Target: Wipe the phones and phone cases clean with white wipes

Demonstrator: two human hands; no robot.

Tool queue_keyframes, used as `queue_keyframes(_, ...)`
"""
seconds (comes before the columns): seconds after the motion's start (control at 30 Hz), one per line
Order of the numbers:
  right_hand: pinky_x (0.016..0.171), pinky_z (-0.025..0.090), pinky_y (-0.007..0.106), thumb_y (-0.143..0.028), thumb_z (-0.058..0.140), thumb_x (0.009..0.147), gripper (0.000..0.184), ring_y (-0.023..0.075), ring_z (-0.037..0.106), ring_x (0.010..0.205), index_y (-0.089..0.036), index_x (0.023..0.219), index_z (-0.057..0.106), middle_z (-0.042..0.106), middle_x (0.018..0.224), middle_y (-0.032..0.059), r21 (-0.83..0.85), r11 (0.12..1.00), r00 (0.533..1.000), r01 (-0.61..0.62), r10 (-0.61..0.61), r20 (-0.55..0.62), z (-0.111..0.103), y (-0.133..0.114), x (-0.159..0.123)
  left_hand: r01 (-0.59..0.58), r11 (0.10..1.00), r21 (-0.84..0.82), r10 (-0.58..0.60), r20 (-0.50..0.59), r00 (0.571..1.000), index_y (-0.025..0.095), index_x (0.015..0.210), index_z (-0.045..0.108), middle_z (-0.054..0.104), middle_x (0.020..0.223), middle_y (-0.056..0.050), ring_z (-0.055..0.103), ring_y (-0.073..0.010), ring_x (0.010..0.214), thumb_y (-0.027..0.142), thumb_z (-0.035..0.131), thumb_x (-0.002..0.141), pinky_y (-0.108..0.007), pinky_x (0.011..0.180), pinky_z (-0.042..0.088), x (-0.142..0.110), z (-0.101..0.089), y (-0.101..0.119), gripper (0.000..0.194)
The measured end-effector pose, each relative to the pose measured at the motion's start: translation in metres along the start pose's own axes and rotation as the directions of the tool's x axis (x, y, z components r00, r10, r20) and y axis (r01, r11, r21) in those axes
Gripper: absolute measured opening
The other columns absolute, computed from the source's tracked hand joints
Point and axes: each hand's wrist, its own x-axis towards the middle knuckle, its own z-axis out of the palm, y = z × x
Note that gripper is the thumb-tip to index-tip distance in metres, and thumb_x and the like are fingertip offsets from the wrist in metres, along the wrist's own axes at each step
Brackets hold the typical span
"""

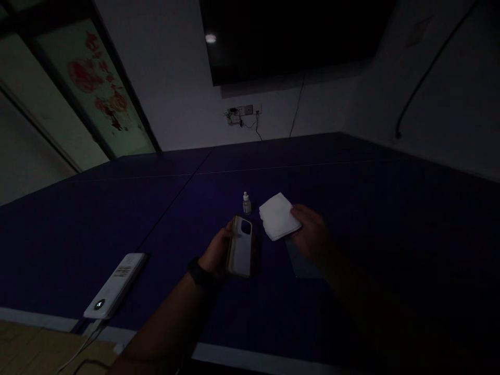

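My left hand (219, 251), with a dark band on its wrist, is closed round the left edge of a smartphone (241, 250). The phone is tilted upright, its pale back and dark camera block facing me. In my right hand (312, 232) is a folded white cloth or tissue (279, 216), pinched at its right edge and apart from the phone. A small clear dropper bottle (247, 204) with a white cap stands upright on the table just beyond the phone. Beneath my right hand lies a dark flat rectangular thing (302, 263), partly hidden.
A white power bank (116, 286) with a lit display and cables lies near the front left edge of the dark blue table (164, 291). Behind, a large dark screen (297, 41) hangs above wall sockets (244, 111). The room is dim.
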Motion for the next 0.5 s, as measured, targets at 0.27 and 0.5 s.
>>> queue_keyframes(0.27, 0.052, 0.046, 0.029, -0.052, 0.058, 0.089, 0.03, 0.0189, 0.061, 0.063, -0.022, 0.094, 0.061, 0.064, 0.074, 0.0015, -0.171, 0.985, 0.995, 0.006, -0.024, -0.102, 0.017, 0.001, -0.021, 0.058, 0.869, -0.492, -0.058, 0.015, 0.998, 0.019, 0.123, 0.061, 0.067, 0.113, -0.012, 0.065, -0.0244, 0.091, 0.057, 0.049, 0.091, -0.044, 0.077, 0.055, -0.006, 0.025, -0.023, 0.052)
queue_keyframes(0.5, 0.076, 0.062, 0.034, -0.035, 0.051, 0.101, 0.022, 0.0227, 0.076, 0.089, -0.025, 0.112, 0.067, 0.078, 0.104, 0.0072, -0.515, 0.77, 0.92, 0.377, -0.244, 0.308, 0.042, -0.008, -0.054, 0.039, 0.847, -0.531, -0.09, -0.071, 0.993, 0.018, 0.108, 0.069, 0.073, 0.092, -0.007, 0.069, -0.0219, 0.078, 0.052, 0.053, 0.092, -0.034, 0.069, 0.055, -0.009, 0.037, -0.027, 0.04)
